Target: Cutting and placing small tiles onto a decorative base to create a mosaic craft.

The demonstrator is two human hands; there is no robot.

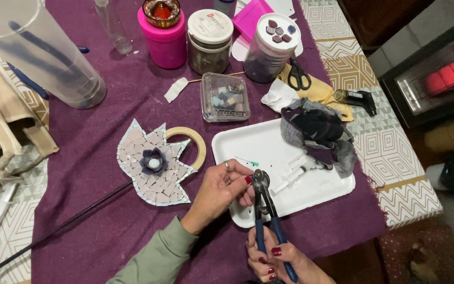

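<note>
The blue-handled nippers are gripped closed-fisted by the right hand over the white tray, a barely visible piece is pinched at their head by the left hand, and a fingertip could be nicked should it slip.

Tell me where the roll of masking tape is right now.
In the head view the roll of masking tape lies flat on the purple cloth, left of centre, partly tucked under the right edge of the mosaic flower piece and just left of the white tray.
</note>
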